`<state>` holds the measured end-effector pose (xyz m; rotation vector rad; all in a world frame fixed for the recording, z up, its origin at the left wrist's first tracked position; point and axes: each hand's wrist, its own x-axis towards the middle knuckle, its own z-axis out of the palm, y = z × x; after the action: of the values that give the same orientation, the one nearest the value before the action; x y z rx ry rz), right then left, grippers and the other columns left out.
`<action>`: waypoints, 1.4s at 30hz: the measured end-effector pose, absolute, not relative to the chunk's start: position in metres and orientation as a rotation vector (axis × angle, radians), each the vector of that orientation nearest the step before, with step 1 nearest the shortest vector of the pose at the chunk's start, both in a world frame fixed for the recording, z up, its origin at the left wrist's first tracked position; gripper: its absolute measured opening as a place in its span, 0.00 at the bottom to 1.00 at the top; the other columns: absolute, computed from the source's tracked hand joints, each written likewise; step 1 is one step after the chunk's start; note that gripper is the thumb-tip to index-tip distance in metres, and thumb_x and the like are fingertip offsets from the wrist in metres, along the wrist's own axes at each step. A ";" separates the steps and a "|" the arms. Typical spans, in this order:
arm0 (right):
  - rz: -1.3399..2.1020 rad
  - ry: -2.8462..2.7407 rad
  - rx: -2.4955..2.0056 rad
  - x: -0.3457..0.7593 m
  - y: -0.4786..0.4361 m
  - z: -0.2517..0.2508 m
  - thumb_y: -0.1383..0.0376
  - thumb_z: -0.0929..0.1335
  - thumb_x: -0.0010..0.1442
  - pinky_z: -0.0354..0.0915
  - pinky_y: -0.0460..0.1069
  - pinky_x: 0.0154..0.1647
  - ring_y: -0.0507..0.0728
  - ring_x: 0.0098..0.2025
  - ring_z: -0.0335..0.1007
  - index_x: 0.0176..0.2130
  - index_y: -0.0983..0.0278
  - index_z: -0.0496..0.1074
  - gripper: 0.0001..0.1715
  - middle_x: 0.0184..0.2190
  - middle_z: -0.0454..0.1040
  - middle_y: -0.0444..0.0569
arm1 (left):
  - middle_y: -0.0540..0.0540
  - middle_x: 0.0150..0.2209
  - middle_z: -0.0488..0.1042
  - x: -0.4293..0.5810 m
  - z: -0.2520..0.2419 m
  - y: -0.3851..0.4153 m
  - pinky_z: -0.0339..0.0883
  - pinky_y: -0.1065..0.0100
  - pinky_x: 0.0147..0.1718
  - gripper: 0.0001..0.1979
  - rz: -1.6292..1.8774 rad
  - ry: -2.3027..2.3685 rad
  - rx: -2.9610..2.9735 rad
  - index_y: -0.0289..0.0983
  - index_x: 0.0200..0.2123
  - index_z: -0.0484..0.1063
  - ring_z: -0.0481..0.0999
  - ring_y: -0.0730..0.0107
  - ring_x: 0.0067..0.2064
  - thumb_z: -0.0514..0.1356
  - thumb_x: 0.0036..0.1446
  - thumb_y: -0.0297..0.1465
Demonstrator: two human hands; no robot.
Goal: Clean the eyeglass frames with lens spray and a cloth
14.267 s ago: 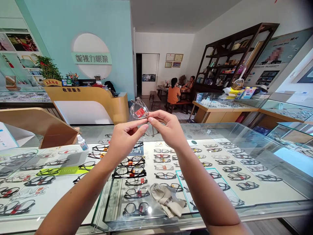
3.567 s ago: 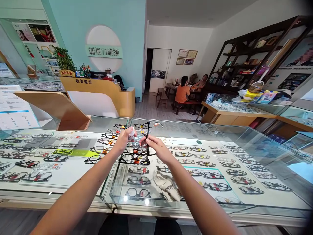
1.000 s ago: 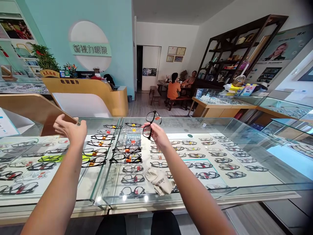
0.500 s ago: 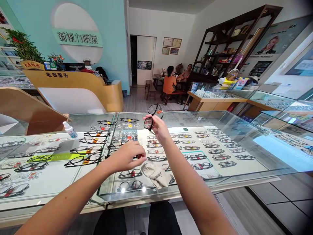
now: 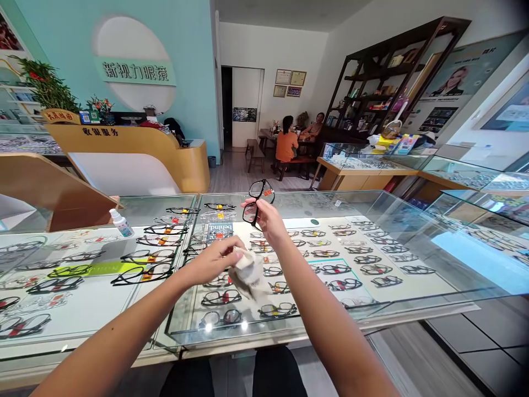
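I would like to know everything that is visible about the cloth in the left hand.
The cloth is pale beige and looks like soft fabric, crumpled, with a blurred dark mark. The left hand grips its upper end; the rest hangs over the glass display case. Whether its blurred lower edge touches the case is unclear.

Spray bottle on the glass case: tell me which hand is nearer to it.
Left. The left hand, gripping the cloth, is right of the spray bottle and lower in the view; the right hand, holding black glasses, is farther right.
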<state>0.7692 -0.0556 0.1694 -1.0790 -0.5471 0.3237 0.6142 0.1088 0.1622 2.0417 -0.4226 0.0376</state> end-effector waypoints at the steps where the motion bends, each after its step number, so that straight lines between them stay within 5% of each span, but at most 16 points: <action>1: 0.324 -0.547 -1.080 0.769 -0.056 0.170 0.46 0.77 0.57 0.66 0.50 0.39 0.58 0.41 0.75 0.44 0.60 0.83 0.23 0.45 0.86 0.51 | 0.49 0.38 0.74 0.616 0.164 0.113 0.65 0.66 0.40 0.18 0.060 -0.341 1.940 0.39 0.41 0.72 0.72 0.66 0.39 0.59 0.72 0.48; 6: 0.344 -0.548 -1.079 0.764 -0.056 0.173 0.46 0.77 0.58 0.66 0.50 0.40 0.58 0.41 0.76 0.44 0.60 0.83 0.23 0.45 0.87 0.52 | 0.55 0.31 0.72 0.625 0.174 0.128 0.59 0.73 0.26 0.25 0.117 0.036 1.409 0.41 0.45 0.71 0.66 0.75 0.27 0.73 0.57 0.51; 13: 0.399 -0.628 -1.017 0.749 -0.056 0.180 0.47 0.76 0.61 0.71 0.53 0.49 0.60 0.47 0.78 0.44 0.59 0.83 0.21 0.46 0.86 0.52 | 0.44 0.43 0.85 0.631 0.184 0.143 0.74 0.70 0.34 0.17 0.257 0.241 1.069 0.36 0.47 0.81 0.80 0.67 0.37 0.76 0.57 0.38; 20: 0.435 -0.763 -0.999 0.732 -0.052 0.184 0.47 0.77 0.62 0.64 0.56 0.68 0.66 0.66 0.73 0.41 0.59 0.86 0.19 0.56 0.84 0.52 | 0.42 0.40 0.84 0.632 0.178 0.143 0.73 0.71 0.37 0.32 0.197 0.085 1.252 0.33 0.48 0.84 0.79 0.68 0.38 0.80 0.49 0.52; 25: 0.471 -0.788 -1.039 0.728 -0.048 0.179 0.46 0.77 0.62 0.59 0.58 0.73 0.66 0.71 0.69 0.43 0.57 0.87 0.20 0.59 0.83 0.51 | 0.44 0.36 0.82 0.630 0.174 0.136 0.71 0.69 0.39 0.32 0.142 0.009 1.350 0.33 0.47 0.84 0.77 0.68 0.37 0.77 0.52 0.55; 29: 0.505 -0.794 -1.076 0.725 -0.045 0.176 0.43 0.78 0.61 0.62 0.57 0.71 0.65 0.67 0.72 0.42 0.58 0.86 0.23 0.59 0.83 0.52 | 0.45 0.37 0.81 0.629 0.169 0.133 0.71 0.66 0.43 0.32 0.103 -0.047 1.404 0.35 0.47 0.84 0.76 0.67 0.38 0.74 0.55 0.58; 35: 0.644 -0.753 -1.057 0.717 -0.042 0.174 0.41 0.79 0.59 0.73 0.54 0.53 0.64 0.55 0.79 0.45 0.58 0.85 0.27 0.49 0.86 0.52 | 0.43 0.40 0.81 0.628 0.159 0.130 0.68 0.66 0.44 0.30 0.075 -0.053 1.479 0.34 0.43 0.83 0.76 0.65 0.41 0.73 0.57 0.57; 42: 0.621 -0.742 -1.044 0.715 -0.040 0.171 0.42 0.79 0.60 0.72 0.52 0.49 0.60 0.48 0.80 0.44 0.59 0.84 0.26 0.50 0.86 0.51 | 0.42 0.50 0.83 0.625 0.157 0.121 0.68 0.64 0.49 0.47 0.075 -0.037 1.414 0.41 0.71 0.70 0.79 0.60 0.48 0.76 0.54 0.53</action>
<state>0.7149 -0.0403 0.1707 -1.0444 -0.7416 0.6212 0.6254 0.1210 0.1575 1.4141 -0.0366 0.0745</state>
